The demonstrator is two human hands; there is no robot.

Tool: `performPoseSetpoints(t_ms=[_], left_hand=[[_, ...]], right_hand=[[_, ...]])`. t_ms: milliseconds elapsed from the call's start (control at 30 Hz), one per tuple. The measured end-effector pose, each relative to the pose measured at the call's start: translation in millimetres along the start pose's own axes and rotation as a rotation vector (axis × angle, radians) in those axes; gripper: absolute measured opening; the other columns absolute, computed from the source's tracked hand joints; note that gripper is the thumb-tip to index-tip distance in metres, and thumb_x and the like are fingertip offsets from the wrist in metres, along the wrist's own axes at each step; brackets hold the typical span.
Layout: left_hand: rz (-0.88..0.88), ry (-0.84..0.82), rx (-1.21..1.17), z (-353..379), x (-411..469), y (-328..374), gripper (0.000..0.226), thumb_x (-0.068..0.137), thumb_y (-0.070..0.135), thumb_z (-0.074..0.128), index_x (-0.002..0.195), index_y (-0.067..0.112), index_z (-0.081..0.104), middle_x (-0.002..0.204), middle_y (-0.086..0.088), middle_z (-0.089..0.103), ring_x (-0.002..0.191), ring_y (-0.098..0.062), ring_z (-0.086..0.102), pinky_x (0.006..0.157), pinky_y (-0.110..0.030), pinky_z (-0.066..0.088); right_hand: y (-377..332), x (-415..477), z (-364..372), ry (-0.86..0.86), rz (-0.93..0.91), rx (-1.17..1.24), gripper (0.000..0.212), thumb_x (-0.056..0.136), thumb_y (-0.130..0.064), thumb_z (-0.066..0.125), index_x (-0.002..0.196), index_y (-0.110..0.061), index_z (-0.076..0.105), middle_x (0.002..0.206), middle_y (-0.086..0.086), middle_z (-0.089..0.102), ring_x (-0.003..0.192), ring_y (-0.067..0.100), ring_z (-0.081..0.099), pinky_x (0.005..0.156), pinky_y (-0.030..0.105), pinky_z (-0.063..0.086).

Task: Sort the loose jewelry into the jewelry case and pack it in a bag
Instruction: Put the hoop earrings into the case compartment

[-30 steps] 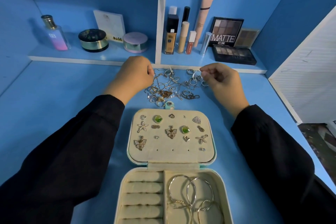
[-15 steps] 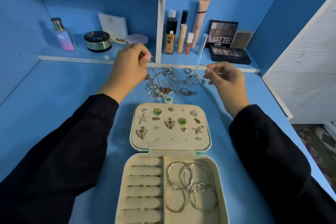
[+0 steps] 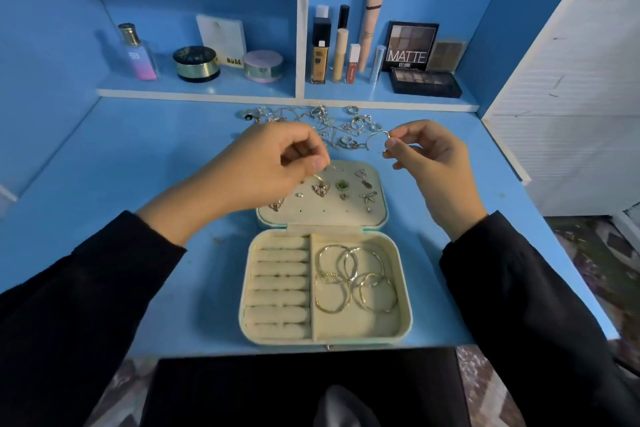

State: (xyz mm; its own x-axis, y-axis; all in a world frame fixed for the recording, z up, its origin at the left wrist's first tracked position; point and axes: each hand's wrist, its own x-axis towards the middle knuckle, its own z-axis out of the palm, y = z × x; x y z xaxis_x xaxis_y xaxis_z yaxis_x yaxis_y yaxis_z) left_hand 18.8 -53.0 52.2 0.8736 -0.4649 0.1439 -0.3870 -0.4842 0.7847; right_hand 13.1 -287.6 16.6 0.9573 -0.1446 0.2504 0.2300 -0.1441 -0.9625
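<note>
blue desk (image 3: 156, 184) fills the middle of the frame; its near edge is cut off at the bottom by a dark shape (image 3: 304, 385) that is hard to make out, and its right side ends at a white slatted panel (image 3: 571, 114). bare desk lies open to the left and right of the jewelry case (image 3: 406, 288), which sits open at centre. its lower half shows ring rolls (image 3: 277, 284) on the left and thin hoops (image 3: 353, 281) on the right.

the lid pad (image 3: 346, 215) lies flat above it, with small earrings pinned to it. the pad's upper-left part is hidden under the left hand (image 3: 270, 166). that hand hovers there with thumb and forefinger pressed together – whether anything is between them i cannot tell, it is too small.

the right hand (image 3: 429, 163) is up just right of the lid's top corner, pinching a thin silver hoop (image 3: 375, 136) at its fingertips. the hoop arcs out to the left of the grip, above the desk.

the loose jewelry pile (image 3: 332, 125) lies on the desk just above both hands, close under the low shelf edge (image 3: 207, 93) – a tangle of chains and rings, single pieces hard to tell apart.
</note>
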Motion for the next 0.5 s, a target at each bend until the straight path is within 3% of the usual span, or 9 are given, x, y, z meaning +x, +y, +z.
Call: performPoseSetpoints(t_ms=[167,267,400,500], left_hand=[[0.057,-0.203,0.034,20.7,-32.2,35.2,0.017,0.089,0.015,0.069,0.081,0.03,0.066,0.078,0.014,0.069,0.075,-0.003,0.064,0.078,-0.023,0.052],[0.06,-0.36,0.138,32.7,-43.4,42.8,0.012,0.09,0.017,0.068,0.084,0.027,0.069,0.08,0.01,0.07,0.077,-0.006,0.064,0.075,-0.025,0.051],[0.031,-0.573,0.284,42.0,-49.8,41.0,0.011,0.092,0.018,0.064,0.086,0.026,0.068,0.083,0.014,0.068,0.078,0.0,0.061,0.071,-0.016,0.047],[0.024,-0.643,0.336,46.5,-50.7,38.3,0.011,0.092,0.019,0.064,0.086,0.027,0.068,0.083,0.016,0.067,0.077,0.003,0.06,0.071,-0.019,0.047]], right_hand=[[-8.5,-28.0,-2.6,-0.018,0.003,-0.02,0.01,0.089,-0.003,0.065,0.086,-0.012,0.063,0.08,-0.001,0.065,0.071,0.009,0.066,0.066,0.022,0.048],[-15.3,-40.6,-6.1,-0.035,-0.006,-0.059,0.01,0.089,-0.005,0.066,0.085,-0.014,0.064,0.077,-0.006,0.066,0.07,0.011,0.066,0.066,0.036,0.045],[-24.5,-52.9,-15.3,-0.072,-0.039,-0.134,0.009,0.09,-0.007,0.066,0.085,-0.015,0.064,0.074,-0.009,0.065,0.075,0.041,0.062,0.062,0.046,0.044],[-30.3,-60.3,-21.5,-0.108,-0.04,-0.169,0.007,0.09,-0.007,0.066,0.086,-0.012,0.065,0.076,-0.01,0.064,0.074,0.03,0.065,0.065,0.045,0.046]])
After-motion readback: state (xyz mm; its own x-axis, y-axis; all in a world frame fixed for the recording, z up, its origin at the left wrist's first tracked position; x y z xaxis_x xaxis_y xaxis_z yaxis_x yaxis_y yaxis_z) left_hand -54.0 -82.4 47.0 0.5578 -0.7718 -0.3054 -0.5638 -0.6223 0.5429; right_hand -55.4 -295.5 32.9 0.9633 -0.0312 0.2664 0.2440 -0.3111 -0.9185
